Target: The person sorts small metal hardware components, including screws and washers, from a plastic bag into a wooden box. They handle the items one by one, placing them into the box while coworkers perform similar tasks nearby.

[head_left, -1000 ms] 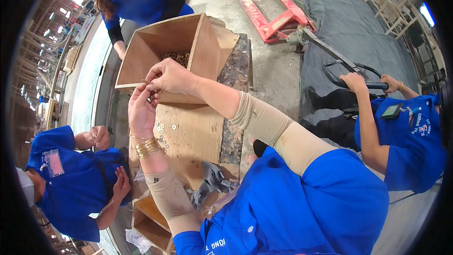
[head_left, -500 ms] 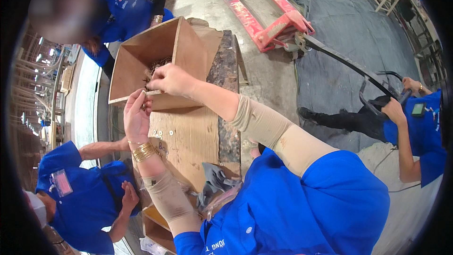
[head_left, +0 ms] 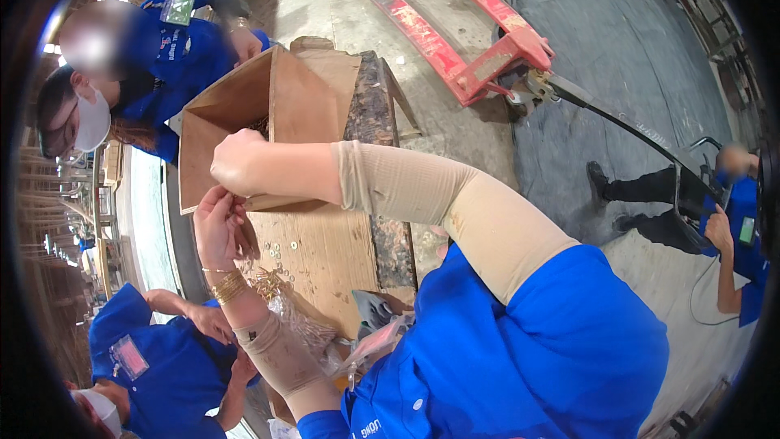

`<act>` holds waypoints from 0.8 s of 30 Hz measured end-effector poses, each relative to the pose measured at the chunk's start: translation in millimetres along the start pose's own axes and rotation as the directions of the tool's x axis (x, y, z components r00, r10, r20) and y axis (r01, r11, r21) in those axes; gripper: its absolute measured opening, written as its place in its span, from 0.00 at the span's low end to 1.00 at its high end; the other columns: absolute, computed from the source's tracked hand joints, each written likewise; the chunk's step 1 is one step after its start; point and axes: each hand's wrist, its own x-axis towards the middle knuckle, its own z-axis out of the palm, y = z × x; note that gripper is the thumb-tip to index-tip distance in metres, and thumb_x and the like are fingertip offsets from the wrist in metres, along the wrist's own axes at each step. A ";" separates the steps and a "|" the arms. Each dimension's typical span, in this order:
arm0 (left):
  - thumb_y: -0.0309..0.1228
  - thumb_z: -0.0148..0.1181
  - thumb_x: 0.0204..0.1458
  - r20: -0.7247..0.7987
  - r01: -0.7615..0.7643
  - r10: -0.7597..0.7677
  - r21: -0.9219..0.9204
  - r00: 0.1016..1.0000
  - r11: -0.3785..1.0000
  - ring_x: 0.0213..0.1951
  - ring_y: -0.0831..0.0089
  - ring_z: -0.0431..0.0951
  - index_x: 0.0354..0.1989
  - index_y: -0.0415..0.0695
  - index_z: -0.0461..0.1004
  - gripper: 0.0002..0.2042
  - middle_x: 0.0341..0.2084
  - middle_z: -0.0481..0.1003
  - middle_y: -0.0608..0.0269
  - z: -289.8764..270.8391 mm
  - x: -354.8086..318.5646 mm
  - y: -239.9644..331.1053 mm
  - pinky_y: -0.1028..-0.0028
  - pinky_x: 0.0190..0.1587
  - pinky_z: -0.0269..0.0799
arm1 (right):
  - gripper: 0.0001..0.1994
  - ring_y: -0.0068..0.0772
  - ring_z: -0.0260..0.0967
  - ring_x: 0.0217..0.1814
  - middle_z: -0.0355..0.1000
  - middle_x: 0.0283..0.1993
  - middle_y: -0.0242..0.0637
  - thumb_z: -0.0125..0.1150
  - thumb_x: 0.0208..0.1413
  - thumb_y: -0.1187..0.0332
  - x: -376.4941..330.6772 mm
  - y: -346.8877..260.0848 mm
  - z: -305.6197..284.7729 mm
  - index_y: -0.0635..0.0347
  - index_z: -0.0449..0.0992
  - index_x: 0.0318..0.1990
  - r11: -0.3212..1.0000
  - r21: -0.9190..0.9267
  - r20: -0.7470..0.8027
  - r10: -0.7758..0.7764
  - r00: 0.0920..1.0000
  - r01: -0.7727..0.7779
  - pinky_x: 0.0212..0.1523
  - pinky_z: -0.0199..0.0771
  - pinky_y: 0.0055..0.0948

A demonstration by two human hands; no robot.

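Observation:
My left hand (head_left: pixel 218 223) is closed in a pinch just outside the near wall of an open wooden box (head_left: pixel 305 110). Whatever lies between its fingertips is too small to name. Bent over beside it, almost touching its fingertips, is my right hand (head_left: pixel 242 161), curled closed; the back of the hand hides what it may hold. Small dark pieces (head_left: pixel 260 125) lie inside the box, partly covered by my right hand. Several pale washers (head_left: pixel 276 252) are scattered on the wooden board (head_left: pixel 337 256) near my left wrist. Beside that forearm lies a clear plastic bag (head_left: pixel 305 329) with brass-coloured screws (head_left: pixel 268 283).
A co-worker in blue (head_left: pixel 187 28) stands behind the box, another (head_left: pixel 158 366) at the lower left. On the right, a person (head_left: pixel 735 236) holds the handle of a red pallet jack (head_left: pixel 504 57). A grey cloth (head_left: pixel 372 309) lies near my body.
My right hand has drawn back from inside the box towards my left hand, its wrist now bent over. The bag of screws has come into view. The person at the pallet jack has moved farther right.

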 end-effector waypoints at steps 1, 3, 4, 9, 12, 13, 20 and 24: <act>0.22 0.48 0.50 -0.014 -0.019 0.019 0.020 1.000 1.000 0.19 0.81 0.68 0.34 0.34 0.69 0.06 0.20 0.71 0.61 2.1 0.9 -0.9 0.85 0.19 0.63 | 0.09 0.35 0.72 0.38 0.73 0.33 0.40 0.59 0.37 0.68 3.1 -1.6 -0.5 0.57 0.78 0.30 1.000 -0.018 0.016 -0.014 1.000 0.015 0.33 0.73 0.30; 0.23 0.49 0.49 -0.033 -0.035 0.039 0.133 0.999 0.990 0.19 0.81 0.68 0.33 0.35 0.69 0.05 0.19 0.71 0.61 4.3 1.9 -0.1 0.85 0.19 0.62 | 0.10 0.35 0.72 0.38 0.74 0.33 0.39 0.60 0.36 0.68 8.6 -5.6 -1.4 0.57 0.78 0.30 0.998 -0.047 0.007 -0.040 0.999 0.040 0.33 0.73 0.29; 0.23 0.50 0.49 -0.046 -0.042 0.051 0.189 0.998 0.981 0.18 0.81 0.68 0.32 0.35 0.69 0.05 0.19 0.72 0.62 2.7 0.9 -2.0 0.85 0.19 0.62 | 0.10 0.35 0.72 0.38 0.74 0.33 0.39 0.60 0.36 0.67 10.3 -8.1 0.1 0.57 0.78 0.30 0.996 -0.062 0.005 -0.056 0.998 0.057 0.32 0.72 0.29; 0.22 0.49 0.48 -0.099 0.012 0.010 0.221 0.995 0.975 0.18 0.82 0.68 0.32 0.35 0.69 0.05 0.20 0.72 0.59 -3.3 0.7 -6.9 0.85 0.18 0.62 | 0.10 0.40 0.72 0.36 0.73 0.33 0.43 0.60 0.34 0.70 14.2 -2.7 2.7 0.60 0.77 0.29 0.986 0.138 -0.032 -0.093 0.995 0.097 0.34 0.72 0.32; 0.21 0.48 0.49 -0.031 0.035 -0.033 0.077 0.999 0.996 0.18 0.82 0.68 0.35 0.34 0.68 0.06 0.21 0.72 0.59 -7.9 0.8 -7.6 0.86 0.18 0.63 | 0.11 0.42 0.71 0.36 0.73 0.33 0.45 0.60 0.34 0.71 14.0 6.1 11.8 0.62 0.77 0.29 0.956 0.286 -0.051 -0.048 0.998 0.061 0.35 0.72 0.34; 0.21 0.48 0.49 -0.025 0.035 -0.033 0.071 0.999 0.997 0.18 0.82 0.68 0.35 0.34 0.67 0.06 0.21 0.72 0.59 -5.5 1.2 -5.8 0.86 0.18 0.63 | 0.11 0.43 0.71 0.37 0.73 0.34 0.45 0.60 0.34 0.71 15.6 7.9 13.8 0.62 0.77 0.30 0.952 0.304 -0.078 -0.018 0.997 0.041 0.35 0.72 0.34; 0.20 0.47 0.49 -0.003 0.034 -0.034 0.002 0.999 0.999 0.19 0.82 0.68 0.35 0.34 0.68 0.06 0.21 0.71 0.60 1.1 10.6 -7.7 0.86 0.19 0.62 | 0.12 0.42 0.71 0.37 0.73 0.34 0.46 0.60 0.34 0.70 20.9 13.4 19.6 0.63 0.77 0.30 0.973 0.226 -0.082 -0.017 0.996 0.035 0.36 0.72 0.34; 0.21 0.48 0.48 -0.065 0.041 -0.038 0.042 0.997 0.998 0.19 0.81 0.67 0.32 0.34 0.69 0.05 0.20 0.70 0.62 1.8 11.0 -9.1 0.84 0.19 0.59 | 0.11 0.43 0.71 0.37 0.73 0.33 0.45 0.60 0.33 0.70 20.1 5.9 19.3 0.62 0.77 0.29 0.987 0.147 -0.055 -0.051 0.997 0.059 0.35 0.72 0.34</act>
